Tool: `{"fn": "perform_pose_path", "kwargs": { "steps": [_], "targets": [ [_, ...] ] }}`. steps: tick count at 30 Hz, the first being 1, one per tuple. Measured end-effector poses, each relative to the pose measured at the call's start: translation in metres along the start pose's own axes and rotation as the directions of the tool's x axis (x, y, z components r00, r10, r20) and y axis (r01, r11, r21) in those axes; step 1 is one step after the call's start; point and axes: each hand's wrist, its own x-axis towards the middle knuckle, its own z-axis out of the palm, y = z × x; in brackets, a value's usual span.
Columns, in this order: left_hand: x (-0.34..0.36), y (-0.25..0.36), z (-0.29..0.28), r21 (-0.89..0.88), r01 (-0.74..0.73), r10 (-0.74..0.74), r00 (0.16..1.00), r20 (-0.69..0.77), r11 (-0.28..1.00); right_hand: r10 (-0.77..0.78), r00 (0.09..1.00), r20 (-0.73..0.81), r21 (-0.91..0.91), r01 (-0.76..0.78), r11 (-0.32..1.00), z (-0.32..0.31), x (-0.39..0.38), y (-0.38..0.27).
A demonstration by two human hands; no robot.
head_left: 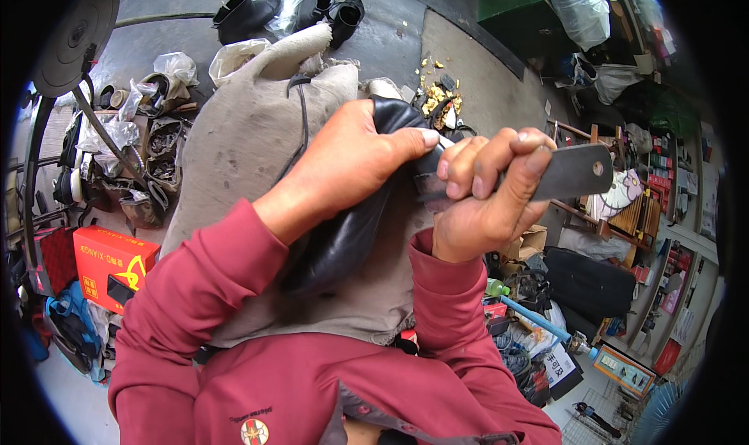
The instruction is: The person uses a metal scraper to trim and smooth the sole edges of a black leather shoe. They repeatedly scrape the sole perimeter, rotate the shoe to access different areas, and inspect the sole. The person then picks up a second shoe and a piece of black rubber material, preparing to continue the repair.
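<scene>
A black leather shoe (pixel 337 246) lies across my lap on a worn grey apron cloth (pixel 234 137). My left hand (pixel 339 158) is closed round the shoe's upper end, its thumb stretched toward the right. In my right hand (pixel 493 187) is a flat dark cobbler's knife (pixel 576 172), a plain steel strip with a hole near its outer end. My right fingers wrap round the strip's middle. Its inner end is beside the shoe, close to my left thumb; the exact contact is hidden by my fingers.
Several black boots (pixel 246 17) stand on the floor ahead. Yellowish scraps (pixel 441 106) lie beyond my hands. At left are a red box (pixel 113 265) with a phone (pixel 119 290) on it, and a round-topped stand (pixel 76 33). Cluttered shelves (pixel 663 289) line the right, near a black case (pixel 589 285).
</scene>
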Motion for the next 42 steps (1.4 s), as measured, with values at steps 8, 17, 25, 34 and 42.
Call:
{"fn": "perform_pose_path", "kwargs": {
  "steps": [8,17,25,34,42],
  "targets": [
    [0.004,0.001,-0.004,-0.079,0.088,-0.086,0.996,0.028,0.993,0.062,0.990,0.125,0.106,-0.076,0.991,-0.030,-0.004,-0.049],
    [-0.009,0.015,0.005,-0.110,0.056,-0.051,0.997,0.054,0.992,0.365,0.931,-0.013,-0.560,-0.309,0.769,-0.059,-0.020,-0.057],
    [-0.021,0.037,0.022,-0.052,0.031,-0.027,0.997,0.079,0.998,0.241,0.955,0.171,-0.701,-0.054,0.711,-0.063,-0.035,-0.059],
    [-0.059,0.067,-0.002,0.391,-0.358,0.404,0.914,-0.038,0.848,0.376,0.917,-0.130,-0.374,-0.397,0.838,-0.062,-0.040,-0.066],
    [-0.100,0.033,-0.016,0.825,-0.562,0.649,0.649,0.397,0.057,0.548,0.824,-0.143,-0.141,-0.565,0.813,-0.066,-0.049,-0.055]
  ]
}}
